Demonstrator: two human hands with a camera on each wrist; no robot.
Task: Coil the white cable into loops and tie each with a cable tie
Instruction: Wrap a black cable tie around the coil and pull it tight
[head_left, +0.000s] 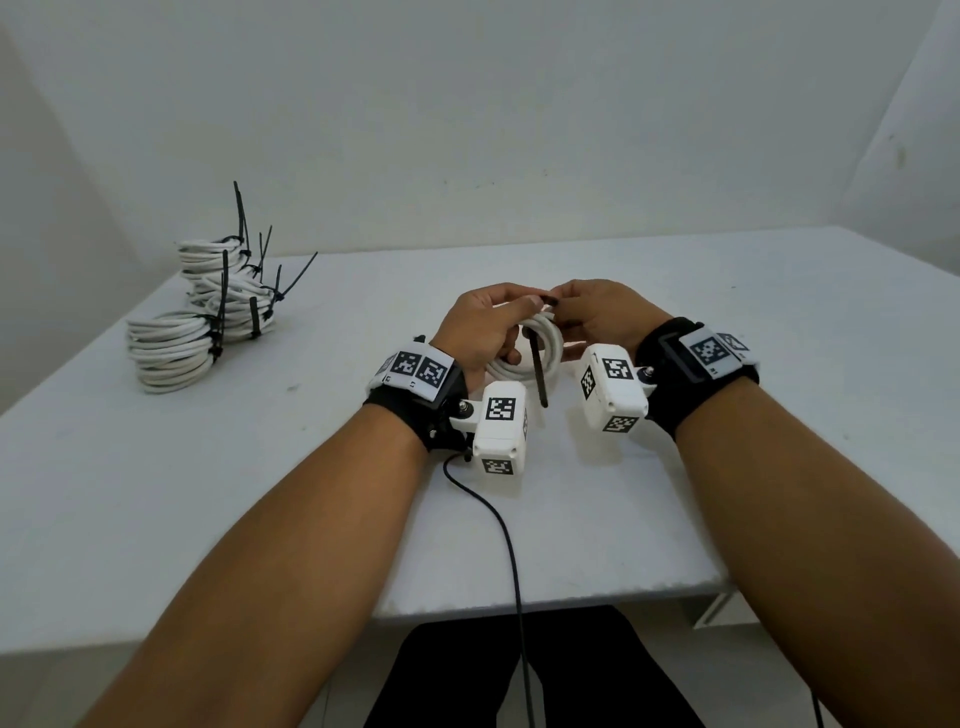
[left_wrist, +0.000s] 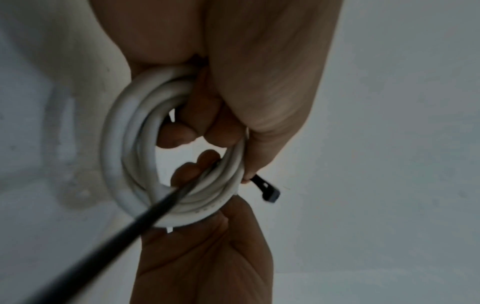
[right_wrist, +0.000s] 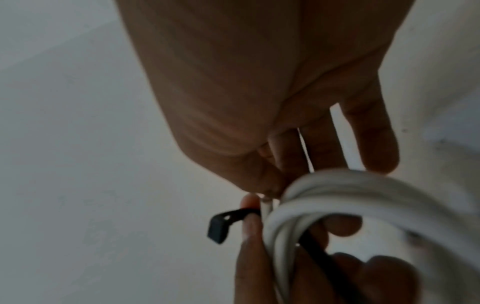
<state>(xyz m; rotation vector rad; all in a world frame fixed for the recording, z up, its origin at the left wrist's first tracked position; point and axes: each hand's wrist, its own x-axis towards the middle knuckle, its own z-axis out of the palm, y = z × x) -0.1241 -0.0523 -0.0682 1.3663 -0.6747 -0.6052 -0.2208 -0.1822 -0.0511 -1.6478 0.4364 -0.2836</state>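
A small white cable coil (head_left: 546, 344) is held above the white table (head_left: 727, 415), between both hands. My left hand (head_left: 483, 332) has its fingers curled through the coil (left_wrist: 122, 156), and its thumb presses the head end of a black cable tie (left_wrist: 267, 190) against the outside. The tie's strap (head_left: 538, 374) runs through the coil and hangs toward me. My right hand (head_left: 602, 317) pinches the coil (right_wrist: 324, 197) from the other side, its thumb outside and its fingertips inside where the strap crosses. The tie head (right_wrist: 219, 226) sticks out free, with the loop open.
Several tied white coils (head_left: 208, 312) with black tie tails sticking up are stacked at the table's far left. A black wire (head_left: 498, 519) trails from the left wrist camera over the front edge. White walls stand close behind and to the right.
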